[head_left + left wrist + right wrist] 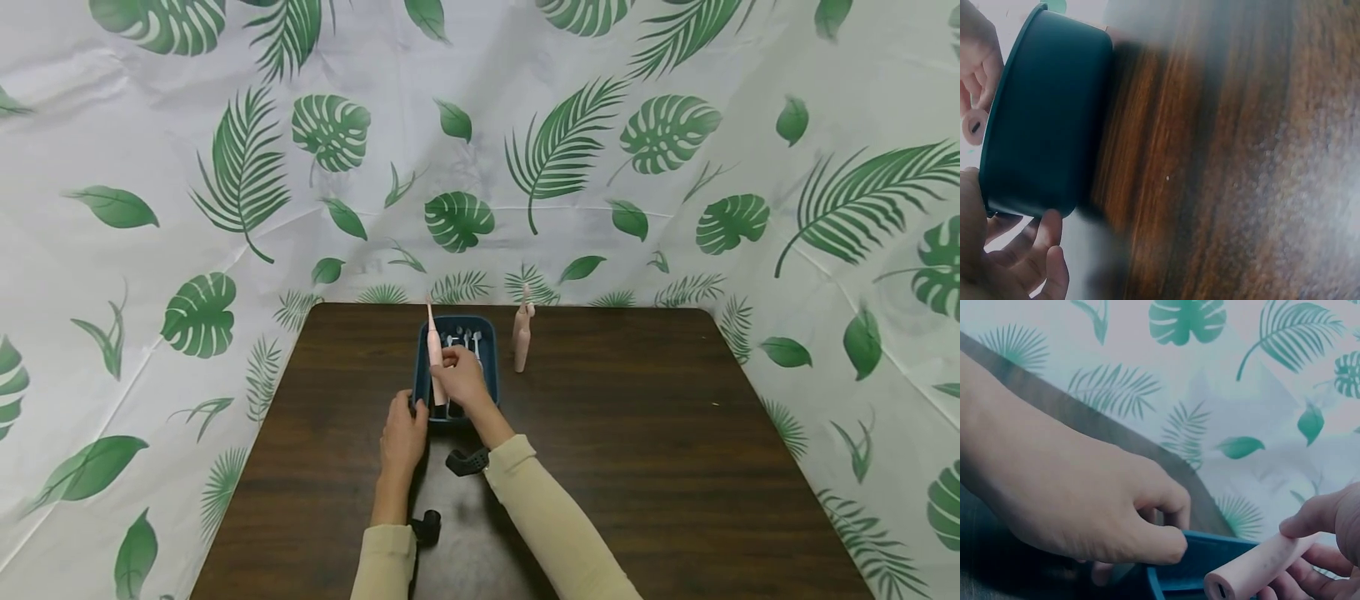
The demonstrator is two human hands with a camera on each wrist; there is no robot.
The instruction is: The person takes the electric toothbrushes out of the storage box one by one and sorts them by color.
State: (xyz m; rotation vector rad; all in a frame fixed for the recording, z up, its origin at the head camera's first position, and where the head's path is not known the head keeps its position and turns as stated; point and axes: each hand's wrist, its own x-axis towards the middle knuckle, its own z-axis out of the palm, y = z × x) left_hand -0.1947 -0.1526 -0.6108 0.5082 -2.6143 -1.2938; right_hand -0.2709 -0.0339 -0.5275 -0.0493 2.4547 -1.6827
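Observation:
My right hand (463, 382) holds a pink electric toothbrush (435, 348) by its handle, tilted over the left side of a dark blue bin. Its slim head points toward the back wall. In the right wrist view the base of the toothbrush (1254, 569) shows a small dark slot. My left hand (402, 435) grips the near left corner of the bin (492, 358), thumb at the rim and fingers against the outer wall (1047, 112). Several slender pieces with white heads (477, 340) lie inside the bin, partly covered by my right hand.
Just right of the bin, pink toothbrushes (522, 346) stand upright; they overlap, so their number is unclear. The dark wooden table (637, 433) meets a white leaf-print cloth (390, 167) at its back edge.

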